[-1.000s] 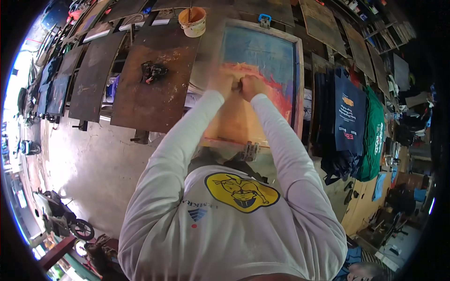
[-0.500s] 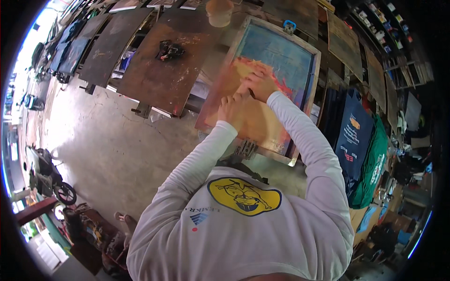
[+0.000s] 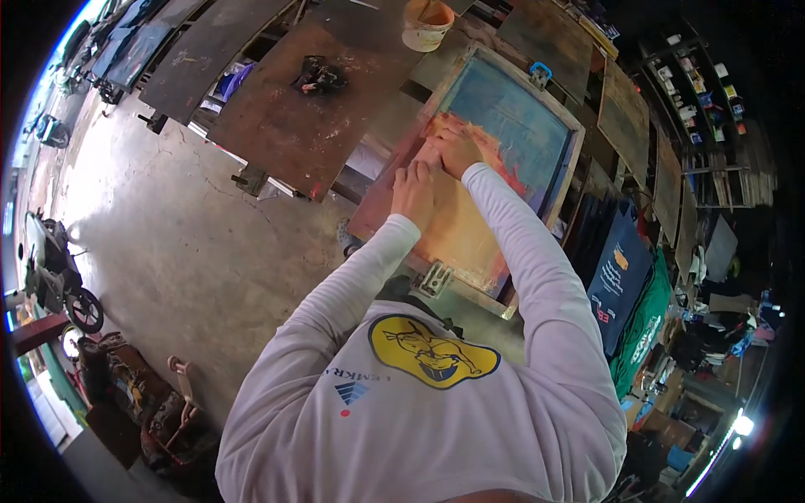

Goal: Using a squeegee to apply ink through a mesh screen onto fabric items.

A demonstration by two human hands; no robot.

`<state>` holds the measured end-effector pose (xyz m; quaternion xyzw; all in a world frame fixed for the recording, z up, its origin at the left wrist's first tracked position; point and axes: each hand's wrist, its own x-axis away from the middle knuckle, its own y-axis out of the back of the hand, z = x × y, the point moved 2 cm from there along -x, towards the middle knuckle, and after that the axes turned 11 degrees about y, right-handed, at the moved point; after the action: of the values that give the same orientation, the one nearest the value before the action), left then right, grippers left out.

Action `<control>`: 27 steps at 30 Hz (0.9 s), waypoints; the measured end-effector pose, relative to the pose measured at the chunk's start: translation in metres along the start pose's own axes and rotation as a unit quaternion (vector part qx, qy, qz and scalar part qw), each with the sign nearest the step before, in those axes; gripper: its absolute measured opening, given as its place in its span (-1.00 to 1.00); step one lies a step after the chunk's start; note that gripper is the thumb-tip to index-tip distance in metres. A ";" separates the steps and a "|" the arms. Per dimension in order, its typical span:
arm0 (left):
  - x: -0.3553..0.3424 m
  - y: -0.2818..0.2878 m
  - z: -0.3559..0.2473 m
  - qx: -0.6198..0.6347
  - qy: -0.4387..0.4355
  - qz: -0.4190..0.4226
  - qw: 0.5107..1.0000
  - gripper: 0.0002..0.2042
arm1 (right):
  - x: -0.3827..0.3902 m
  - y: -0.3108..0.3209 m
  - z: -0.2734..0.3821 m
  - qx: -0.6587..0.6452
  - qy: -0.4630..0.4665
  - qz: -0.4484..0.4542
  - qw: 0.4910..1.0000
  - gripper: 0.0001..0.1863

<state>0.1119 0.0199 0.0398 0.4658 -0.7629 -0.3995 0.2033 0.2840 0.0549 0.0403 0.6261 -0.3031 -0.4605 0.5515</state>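
A wooden-framed printing screen lies tilted on the bench in front of me. Blue mesh shows in its far part; a yellow-orange layer with a ragged red edge covers the near and left part. My left hand rests at the left side of the screen, its fingers curled. Just beyond it, to the right, my right hand bends its fingers over the orange area. A pale pinkish piece shows between the two hands; its kind is unclear. What the fingers press on or grip is hidden.
A metal hinge clamp sits at the screen's near edge, a blue clamp at the far one. Beyond are a whitish bucket and a brown board bearing a black crumpled bundle. Dark blue bags hang right.
The view has shifted, so the screen and bench appear moved. Both hands stay close together on the orange area, with the right hand a little nearer the screen's left side.
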 end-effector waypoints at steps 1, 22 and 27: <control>0.002 -0.002 0.000 0.009 -0.002 -0.013 1.000 -0.47 | 0.006 -0.002 0.001 -0.006 -0.029 0.021 0.999 -0.68; 0.005 0.016 0.005 0.012 -0.007 0.083 0.996 -0.43 | -0.002 0.008 -0.005 0.016 0.002 0.100 0.995 -0.83; 0.016 0.001 -0.011 0.018 -0.006 0.059 0.998 -0.39 | -0.002 0.028 -0.009 0.026 -0.006 0.247 0.969 -0.76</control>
<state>0.1113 0.0019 0.0468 0.4209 -0.7973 -0.3759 0.2141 0.2957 0.0543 0.0677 0.5435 -0.4632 -0.3057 0.6297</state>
